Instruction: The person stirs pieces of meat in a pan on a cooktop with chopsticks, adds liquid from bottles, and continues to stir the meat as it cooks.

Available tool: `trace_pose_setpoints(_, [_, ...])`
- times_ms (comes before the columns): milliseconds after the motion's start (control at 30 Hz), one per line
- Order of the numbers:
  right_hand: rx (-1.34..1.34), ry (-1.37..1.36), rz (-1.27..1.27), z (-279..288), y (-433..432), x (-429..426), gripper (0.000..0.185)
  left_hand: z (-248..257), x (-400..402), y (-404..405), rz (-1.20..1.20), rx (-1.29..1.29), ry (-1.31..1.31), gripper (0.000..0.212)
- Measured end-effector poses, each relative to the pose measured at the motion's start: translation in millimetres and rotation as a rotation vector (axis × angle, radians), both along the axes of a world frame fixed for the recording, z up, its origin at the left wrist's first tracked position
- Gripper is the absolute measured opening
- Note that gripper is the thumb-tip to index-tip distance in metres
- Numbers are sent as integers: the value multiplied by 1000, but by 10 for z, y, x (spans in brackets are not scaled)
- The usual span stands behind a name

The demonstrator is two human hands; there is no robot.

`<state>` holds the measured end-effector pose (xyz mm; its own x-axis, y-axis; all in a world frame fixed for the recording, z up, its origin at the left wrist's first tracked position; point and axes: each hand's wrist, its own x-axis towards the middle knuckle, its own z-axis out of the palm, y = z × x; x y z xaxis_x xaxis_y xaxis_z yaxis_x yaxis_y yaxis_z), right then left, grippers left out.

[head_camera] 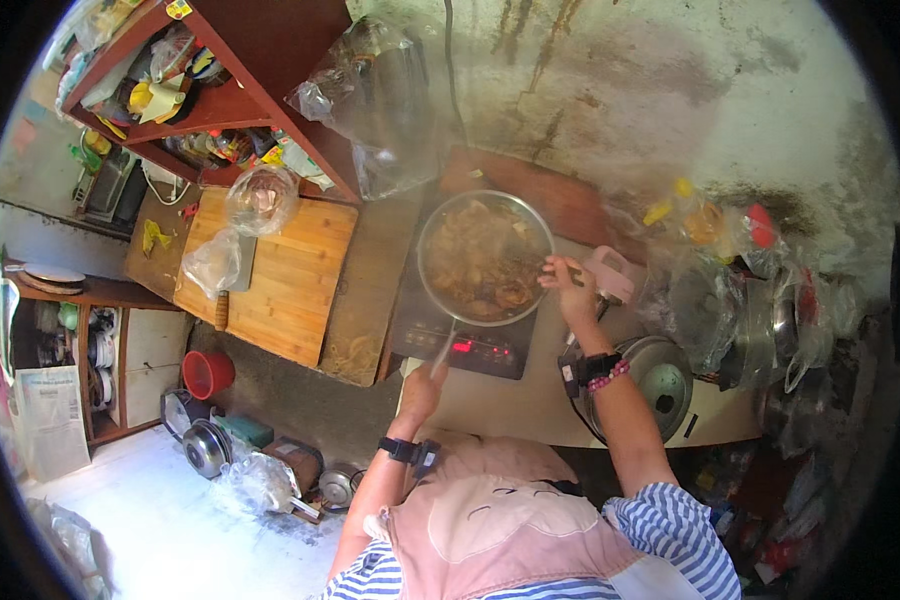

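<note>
A round metal pan (422, 264) stands on a black induction cooker (506, 364), whose red indicators are lit. Browned chunks of food (480, 247) in dark sauce fill the pan, partly blurred by steam. My left hand (420, 391) grips a slim pale handle (445, 348) that meets the pan's near rim; whether it belongs to the pan or a utensil is unclear. At the right rim, the bent fingers of my right hand (570, 291) close around a small dark handle-like piece (579, 277), mostly hidden by them.
Left of the cooker, a wooden cutting board (300, 277) carries a cleaver (222, 311) and plastic bags (214, 262). A pink plastic object (609, 274) and a rice cooker (656, 386) stand by my right arm. Bagged items (727, 315) crowd the right. A red bucket (208, 374) sits below.
</note>
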<state>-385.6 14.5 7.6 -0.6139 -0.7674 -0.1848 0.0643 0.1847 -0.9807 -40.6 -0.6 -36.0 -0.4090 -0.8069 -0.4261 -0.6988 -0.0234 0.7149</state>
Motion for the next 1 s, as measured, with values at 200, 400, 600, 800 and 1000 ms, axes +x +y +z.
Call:
trace_pose_setpoints(200, [61,94,170,697,338,487,25,114,-31,26,40,19,-18,49])
trace_pose_setpoints(400, [-4,444,504,927,306,972,15,-128,34,54,53,54,-34,51])
trace_pose_setpoints(600, [-121,633,381,439,-97,617,16,-33,23,-29,-19,-58,-92,50])
trace_pose_setpoints(800, [85,355,329,1258,190,69,20,-33,17,-1,12,26,-26,51])
trace_pose_setpoints(1000, [33,650,647,1006,221,255,22,204,-56,-88,18,195,-49,51])
